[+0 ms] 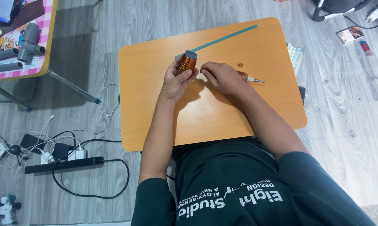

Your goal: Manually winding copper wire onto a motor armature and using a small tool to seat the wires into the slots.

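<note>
My left hand (175, 80) holds a small bottle of orange glitter (186, 63) with a grey cap, lifted just above the small orange table (155, 121). My right hand (222, 76) rests on the table beside it, fingertips pinched close to the bottle; whether they hold anything is too small to tell. Behind the right hand lies a slim tool (251, 78) with an orange grip and a metal tip. A long teal paper strip (226, 38) lies diagonally across the far part of the table. A tiny orange paper coil (240, 64) sits near the tool.
A power strip (63, 164) with chargers and tangled cables lies on the wood floor at the left. A pink checked table (42, 62) with grey pipe pieces (28, 42) stands at the far left. A chair base (337, 12), a small card and a lighter are at the far right.
</note>
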